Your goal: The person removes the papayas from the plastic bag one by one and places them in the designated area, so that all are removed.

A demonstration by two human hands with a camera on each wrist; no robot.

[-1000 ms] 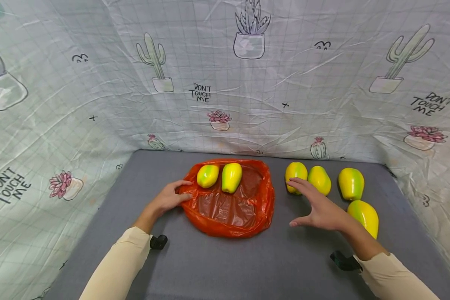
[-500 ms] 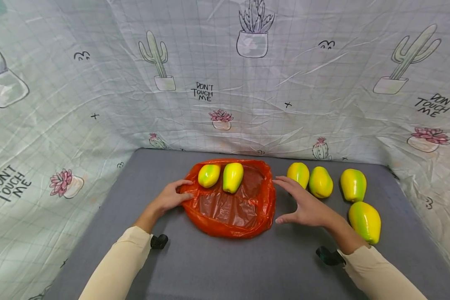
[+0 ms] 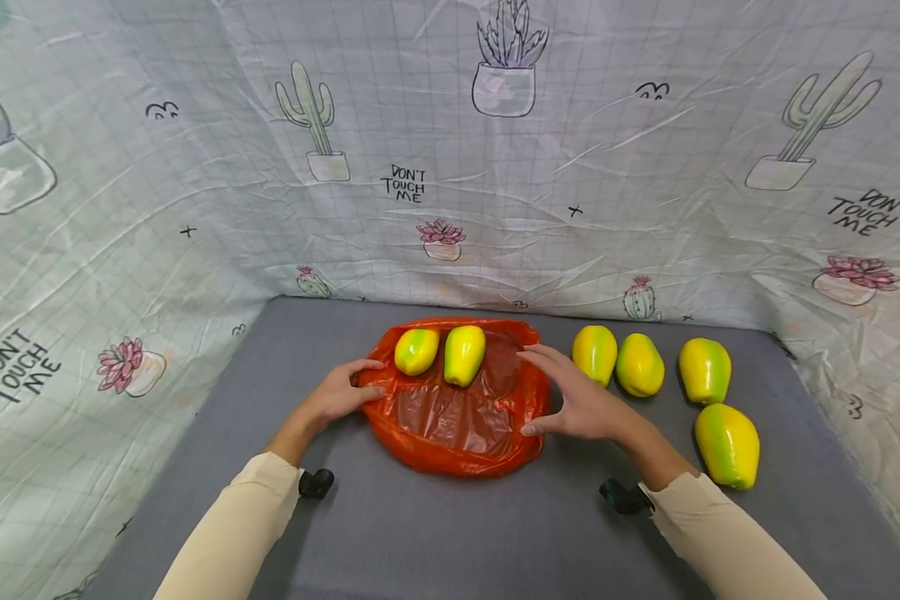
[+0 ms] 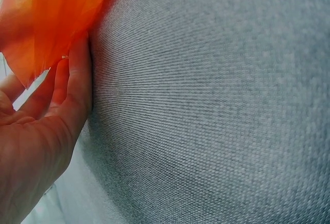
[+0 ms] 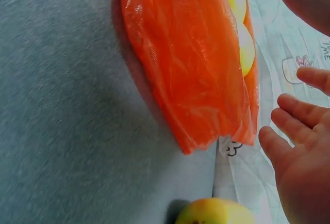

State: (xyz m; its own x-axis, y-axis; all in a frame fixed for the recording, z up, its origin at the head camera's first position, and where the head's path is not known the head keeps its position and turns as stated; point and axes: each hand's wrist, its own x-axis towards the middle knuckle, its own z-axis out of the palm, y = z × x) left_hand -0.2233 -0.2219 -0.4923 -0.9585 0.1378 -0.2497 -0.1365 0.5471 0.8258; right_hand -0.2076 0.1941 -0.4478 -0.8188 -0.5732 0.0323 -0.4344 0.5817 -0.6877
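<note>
A red-orange plastic bag (image 3: pixel 453 421) lies on the table with its mouth spread wide and its rim rolled. Inside, toward the back, rest two yellow-green, papaya-like fruits, the left one (image 3: pixel 417 352) shorter than the right one (image 3: pixel 464 356). My left hand (image 3: pixel 341 393) touches the bag's left rim, its fingers extended along the outside of the film, as the left wrist view shows. Over the right rim hovers my right hand (image 3: pixel 581 404), thumb and fingers spread apart and holding nothing. In the right wrist view its fingers (image 5: pixel 294 113) stand apart from the bag's side.
Several more yellow-green fruits lie on the grey table (image 3: pixel 450 533) at the right: two at the back (image 3: pixel 595 356), one farther right (image 3: pixel 705 371), and one nearer (image 3: pixel 727 446). A cactus-print curtain (image 3: pixel 450 167) encloses the back and sides.
My right hand has moved left, from beside the loose fruits to the bag's right rim. The left hand stays at the left rim; the fruits keep their places.
</note>
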